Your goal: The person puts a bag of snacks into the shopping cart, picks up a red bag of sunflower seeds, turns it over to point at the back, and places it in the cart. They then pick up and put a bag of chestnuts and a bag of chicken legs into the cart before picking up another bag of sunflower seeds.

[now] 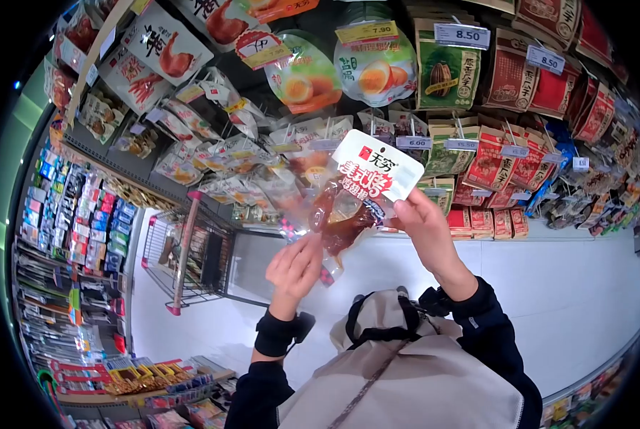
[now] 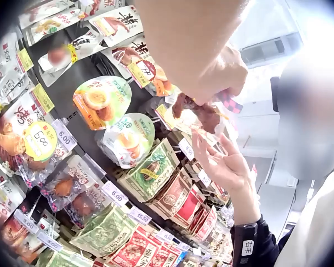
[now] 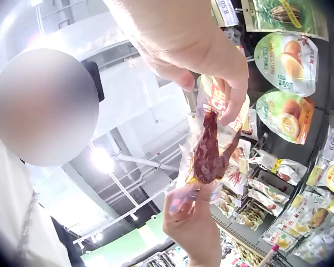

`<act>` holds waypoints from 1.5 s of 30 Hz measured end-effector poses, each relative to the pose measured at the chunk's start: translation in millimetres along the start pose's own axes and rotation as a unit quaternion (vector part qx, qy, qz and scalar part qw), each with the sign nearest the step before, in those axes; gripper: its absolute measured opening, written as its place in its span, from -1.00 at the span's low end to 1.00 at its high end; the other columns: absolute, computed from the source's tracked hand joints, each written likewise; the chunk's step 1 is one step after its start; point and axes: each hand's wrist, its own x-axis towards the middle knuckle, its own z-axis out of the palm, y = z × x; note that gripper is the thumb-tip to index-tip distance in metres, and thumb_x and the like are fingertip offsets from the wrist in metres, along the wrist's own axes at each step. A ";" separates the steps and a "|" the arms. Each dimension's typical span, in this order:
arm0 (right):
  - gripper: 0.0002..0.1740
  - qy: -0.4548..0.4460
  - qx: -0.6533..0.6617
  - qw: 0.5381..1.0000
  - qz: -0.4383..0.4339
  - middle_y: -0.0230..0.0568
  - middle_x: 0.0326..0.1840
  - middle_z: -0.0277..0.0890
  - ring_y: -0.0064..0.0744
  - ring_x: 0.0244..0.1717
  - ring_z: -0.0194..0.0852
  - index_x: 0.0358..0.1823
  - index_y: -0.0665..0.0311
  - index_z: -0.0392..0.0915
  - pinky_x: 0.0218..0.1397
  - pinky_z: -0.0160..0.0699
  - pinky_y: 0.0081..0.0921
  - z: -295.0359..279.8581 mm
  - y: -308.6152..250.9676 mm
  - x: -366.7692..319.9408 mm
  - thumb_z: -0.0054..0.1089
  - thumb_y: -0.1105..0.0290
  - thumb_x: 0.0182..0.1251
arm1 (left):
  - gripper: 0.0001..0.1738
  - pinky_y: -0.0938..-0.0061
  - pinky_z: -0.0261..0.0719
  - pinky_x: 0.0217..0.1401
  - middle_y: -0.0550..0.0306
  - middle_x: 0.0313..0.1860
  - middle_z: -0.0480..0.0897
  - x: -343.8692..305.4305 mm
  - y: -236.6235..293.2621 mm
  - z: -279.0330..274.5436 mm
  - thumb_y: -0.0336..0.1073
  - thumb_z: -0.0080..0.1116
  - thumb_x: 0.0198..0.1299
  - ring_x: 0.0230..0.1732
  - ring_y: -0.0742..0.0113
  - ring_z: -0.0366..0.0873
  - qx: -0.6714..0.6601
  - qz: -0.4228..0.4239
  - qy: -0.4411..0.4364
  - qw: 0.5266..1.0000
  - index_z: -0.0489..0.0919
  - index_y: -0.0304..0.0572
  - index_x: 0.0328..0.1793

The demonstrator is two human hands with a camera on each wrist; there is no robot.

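Beige cloth [image 1: 434, 386] covers the person's front, closest to the head camera, with a dark sleeve [image 1: 502, 343] on either side; black wristbands [image 1: 280, 332] circle both wrists; just beyond, the left hand [image 1: 295, 268] pinches the lower part of a clear plastic package [image 1: 348, 207], its thumb and fingers together on the film; the right hand [image 1: 427, 222] grips the same package by the right edge of its white header, thumb on the front; the package is thus held up between both hands, tilted, in front of the body and before the display rack; dark brown glossy meat shows through the film, red and black lettering stands on the header, and pink checks mark the bottom edge.

Farther off, pale floor [image 1: 548, 286] spreads below; a shopping cart [image 1: 185, 250] with a wire basket stands left of the left hand; behind the package hang rounded egg pouches [image 1: 375, 64], a green packet [image 1: 445, 71] under an 8.50 price tag [image 1: 463, 36], and red packets [image 1: 502, 154] to the right; farther left, another shelf [image 1: 77, 222] carries many small packets; bright ceiling lights [image 3: 103, 159] shine in the right wrist view.
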 end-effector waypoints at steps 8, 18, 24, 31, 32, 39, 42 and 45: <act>-0.68 0.031 0.043 0.994 0.095 -0.24 -0.15 0.46 -0.58 -0.22 0.45 0.02 0.34 0.32 -0.36 0.60 -0.61 -30.1 46.6 22.7 -0.04 0.40 0.25 | -0.75 0.54 0.46 -0.35 0.31 -0.23 0.56 -18.0 14.9 -8.1 -0.50 0.26 -0.31 -0.24 0.35 0.44 -0.008 0.031 -0.058 0.998 0.55 -0.01 -0.43; -0.76 0.030 0.077 0.987 0.134 -0.26 -0.32 0.46 -0.59 -0.40 0.44 -0.10 0.40 0.36 -0.47 0.68 -0.40 -8.1 104.1 45.9 -0.04 0.51 0.20 | -0.77 0.58 0.48 -0.27 0.30 -0.23 0.58 -76.9 3.1 -15.6 -0.43 0.16 -0.22 -0.25 0.41 0.48 0.005 -0.046 -0.117 0.992 0.59 -0.04 -0.33; -0.79 -0.006 0.019 0.992 0.128 -0.19 -0.27 0.52 -0.58 -0.39 0.51 -0.13 0.39 0.41 -0.52 0.60 -0.64 8.5 133.3 56.3 0.00 0.50 0.19 | -0.56 0.36 0.43 -0.02 0.13 -0.06 0.51 -125.2 11.3 -53.5 -0.49 0.09 -0.23 -0.05 0.20 0.46 -0.012 -0.297 -0.132 0.946 0.48 -0.12 -0.08; -0.76 -0.140 0.042 0.972 0.184 -0.13 -0.23 0.50 -0.47 -0.35 0.53 -0.10 0.40 0.39 -0.50 0.63 -0.58 70.5 169.0 46.8 -0.01 0.54 0.19 | -0.61 0.59 0.46 -0.15 0.13 -0.20 0.55 -156.8 13.4 -102.7 -0.35 0.21 0.00 -0.22 0.48 0.51 -0.338 -0.695 0.036 0.634 0.40 -0.29 -0.04; -0.78 -0.138 0.035 0.971 0.190 -0.20 -0.30 0.47 -0.55 -0.41 0.45 -0.13 0.40 0.39 -0.50 0.64 -0.57 84.4 171.7 41.5 -0.02 0.54 0.18 | -0.63 0.60 0.46 -0.16 0.14 -0.21 0.55 -170.7 16.4 -107.9 -0.35 0.20 0.02 -0.22 0.49 0.50 -0.357 -0.702 0.053 0.614 0.41 -0.29 -0.05; -0.82 -0.167 0.017 0.957 0.235 -0.32 -0.41 0.43 -0.70 -0.54 0.33 -0.17 0.39 0.39 -0.50 0.66 -0.54 196.3 218.7 -5.4 -0.01 0.52 0.20 | -0.70 0.55 0.53 -0.19 0.13 -0.27 0.56 -237.8 25.5 -192.3 -0.40 0.15 0.05 -0.28 0.46 0.52 -0.444 -0.779 0.128 0.423 0.43 -0.37 -0.10; -0.73 -0.219 0.002 0.945 0.243 -0.10 -0.18 0.50 -0.46 -0.28 0.54 -0.07 0.43 0.38 -0.41 0.63 -0.58 235.2 254.7 -27.6 -0.02 0.46 0.22 | -0.70 0.54 0.55 -0.18 0.12 -0.26 0.56 -271.2 25.5 -236.1 -0.40 0.16 0.04 -0.28 0.44 0.53 -0.475 -0.784 0.161 0.366 0.43 -0.36 -0.09; -0.78 -0.220 -0.044 0.945 0.239 -0.18 -0.29 0.49 -0.57 -0.43 0.48 -0.12 0.42 0.39 -0.47 0.66 -0.57 292.2 271.8 -51.3 -0.03 0.51 0.20 | -0.74 0.52 0.55 -0.17 0.11 -0.25 0.56 -301.1 24.6 -275.9 -0.43 0.16 0.03 -0.25 0.40 0.54 -0.456 -0.787 0.190 0.369 0.44 -0.35 -0.14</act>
